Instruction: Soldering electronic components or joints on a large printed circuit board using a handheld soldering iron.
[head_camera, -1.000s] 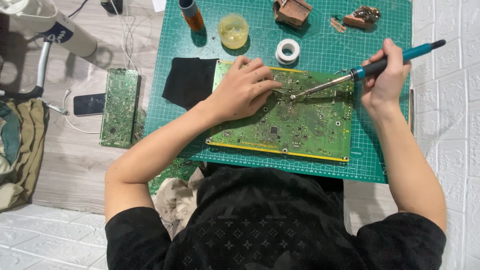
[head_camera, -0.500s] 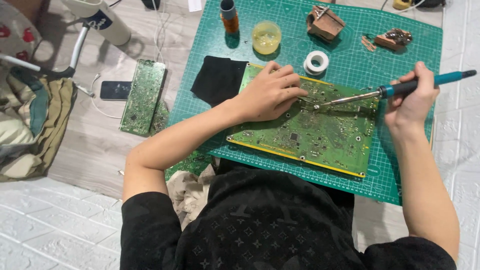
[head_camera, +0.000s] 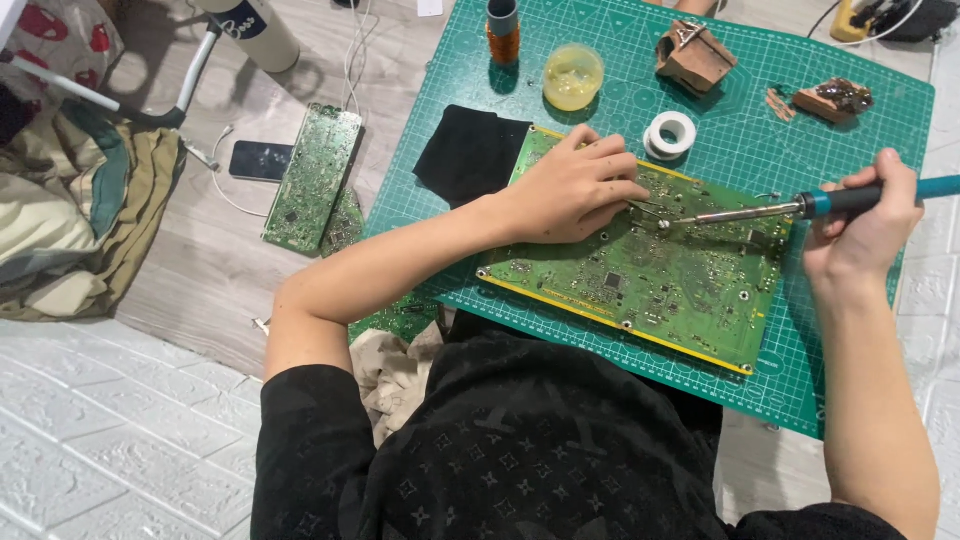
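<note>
A large green circuit board (head_camera: 650, 285) lies on a green cutting mat (head_camera: 800, 160) in front of me. My left hand (head_camera: 575, 185) rests on the board's upper left part, its fingers pinched on thin metal tweezers (head_camera: 645, 208) that point right. My right hand (head_camera: 865, 225) grips the teal handle of a soldering iron (head_camera: 760, 212) at the mat's right edge. The iron's tip touches the board just right of the tweezers' points.
On the mat behind the board are a black cloth (head_camera: 470, 155), a yellow round tub (head_camera: 573, 77), a white tape roll (head_camera: 670, 133), a small orange bottle (head_camera: 503, 30) and two brown blocks (head_camera: 695, 55). A second circuit board (head_camera: 312, 178) and a phone (head_camera: 260, 160) lie on the floor to the left.
My head has shifted, so the mat sits further right and lower in view. Both hands keep their hold, with the iron's tip still beside my left fingers on the board.
</note>
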